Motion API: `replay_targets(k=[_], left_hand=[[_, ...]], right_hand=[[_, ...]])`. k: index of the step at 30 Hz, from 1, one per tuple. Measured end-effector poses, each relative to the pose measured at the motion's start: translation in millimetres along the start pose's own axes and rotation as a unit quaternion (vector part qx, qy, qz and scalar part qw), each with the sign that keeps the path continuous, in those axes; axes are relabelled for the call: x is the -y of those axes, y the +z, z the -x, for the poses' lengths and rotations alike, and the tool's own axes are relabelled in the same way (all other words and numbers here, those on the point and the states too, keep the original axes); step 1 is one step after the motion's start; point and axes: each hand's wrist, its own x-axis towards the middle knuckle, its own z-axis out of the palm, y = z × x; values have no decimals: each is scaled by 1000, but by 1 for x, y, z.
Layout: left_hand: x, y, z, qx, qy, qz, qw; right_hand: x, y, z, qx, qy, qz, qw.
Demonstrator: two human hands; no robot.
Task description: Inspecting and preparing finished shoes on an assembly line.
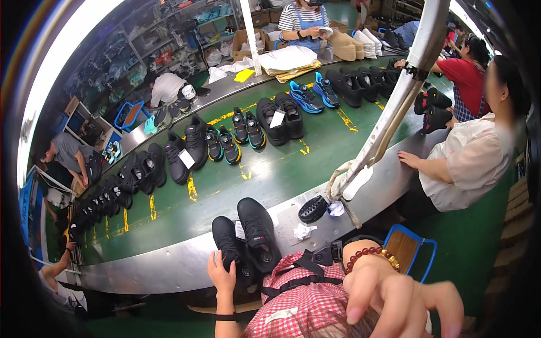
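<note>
My left hand (221, 274) rests against the side of a black sneaker (226, 239) on the metal edge of the bench, its fingers stretched out and not wrapped round it. The matching black sneaker (256, 225) stands just to its right, and a white tag (240, 230) shows between the two. Raised close to the camera at the lower right, my right hand (400, 296) has its fingers apart and bent, with nothing visible in them. A beaded bracelet (372, 254) circles that wrist.
Pairs of shoes line the green conveyor belt (220, 186). A black shoe-shaped piece (313, 209), crumpled paper (304, 231) and a white insole (358, 183) lie on the metal edge near a slanting post (389, 107). Co-workers sit right; a blue-framed stool (403, 248) stands beside me.
</note>
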Motion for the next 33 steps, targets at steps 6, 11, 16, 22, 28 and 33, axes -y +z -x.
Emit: replay_targets(k=[6,11,16,22,28,33], left_hand=[[42,16,-2,129,13,116,985],[55,23,-6,64,103,102,987],[62,29,-10,47,132,109,984],[66,28,-18,61,56,138,987],[67,19,-64,123,-42,182,975],[69,12,-111,191,-80,189,960]], right_hand=[[-41,8,107,62,593,17,802],[-52,13,306,412,539,271,682],[-58,3,337,426,506,300,687],[-67,-10,348,444,448,295,717],[-123,-23,317,338,670,213,626],[-164,-45,313,334,720,142,591]])
